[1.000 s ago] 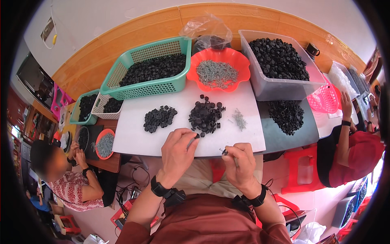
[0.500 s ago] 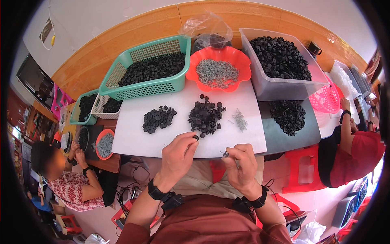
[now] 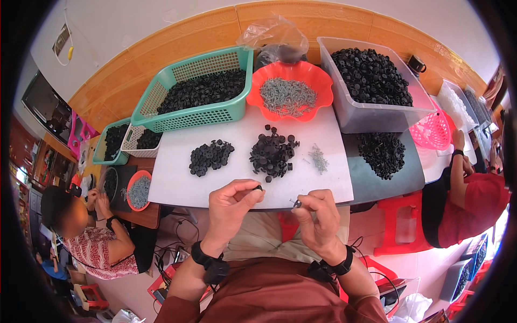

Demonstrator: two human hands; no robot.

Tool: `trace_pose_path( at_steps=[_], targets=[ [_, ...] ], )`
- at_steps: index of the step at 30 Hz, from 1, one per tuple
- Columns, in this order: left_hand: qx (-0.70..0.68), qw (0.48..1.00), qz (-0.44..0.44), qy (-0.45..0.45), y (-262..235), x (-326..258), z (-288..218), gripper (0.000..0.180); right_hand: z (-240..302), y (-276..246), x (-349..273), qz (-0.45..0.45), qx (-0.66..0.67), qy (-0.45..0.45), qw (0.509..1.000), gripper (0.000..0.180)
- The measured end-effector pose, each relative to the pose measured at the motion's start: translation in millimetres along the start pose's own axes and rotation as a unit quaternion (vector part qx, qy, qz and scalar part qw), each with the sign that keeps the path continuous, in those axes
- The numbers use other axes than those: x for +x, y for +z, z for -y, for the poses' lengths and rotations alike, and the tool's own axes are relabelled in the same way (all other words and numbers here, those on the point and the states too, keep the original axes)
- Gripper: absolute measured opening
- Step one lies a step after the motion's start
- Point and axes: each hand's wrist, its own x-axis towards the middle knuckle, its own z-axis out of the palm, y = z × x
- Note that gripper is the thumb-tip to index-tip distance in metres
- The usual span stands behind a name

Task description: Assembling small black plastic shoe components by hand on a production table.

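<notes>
Above the front edge of the white board (image 3: pixel 172 188), my left hand (image 3: pixel 230 207) pinches a small black plastic cap (image 3: pixel 258 188) between thumb and fingertips. My right hand (image 3: pixel 321 218), a short way to the right, grips a small black plastic piece (image 3: pixel 297 203) with a silvery screw sticking out of it. The two held parts are apart. Beyond my left hand lies a pile of black caps (image 3: pixel 272 153), with a pile of flatter black discs (image 3: pixel 210 158) to its left. A small heap of screws (image 3: pixel 319 160) lies beyond my right hand.
A green basket (image 3: pixel 188 121), a red scalloped bowl of screws (image 3: pixel 291 91) and a clear bin of black parts (image 3: pixel 371 118) line the back. More black parts (image 3: pixel 381 155) lie on a dark board at right. People work at both sides.
My left hand has turned and drawn slightly back from the cap pile, with the cap still pinched. My right hand has barely moved and keeps its piece.
</notes>
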Motion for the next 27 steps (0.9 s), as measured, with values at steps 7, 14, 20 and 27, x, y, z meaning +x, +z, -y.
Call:
trace_pose_path(
  at_steps=[7, 14, 20, 27],
  targets=[
    [-0.17, 0.98, 0.045, -0.091, 1, -5, -7, 0.019, 6, 4, 1, 0.0, 0.024, 0.016, 1.0, 0.024],
    [-0.274, 0.949, 0.048, -0.15, -6, -5, 2, 0.016, 7, 8, 2, 0.005, 0.023, 0.001, 1.0, 0.025],
    [-0.333, 0.924, 0.054, -0.183, -6, -6, 5, 0.019, 9, 12, 6, 0.018, 0.039, 0.004, 0.999, 0.03],
    [-0.365, 0.909, 0.073, -0.189, -7, -8, 7, 0.018, 10, 18, 9, 0.04, 0.034, 0.013, 0.999, 0.035]
  ],
)
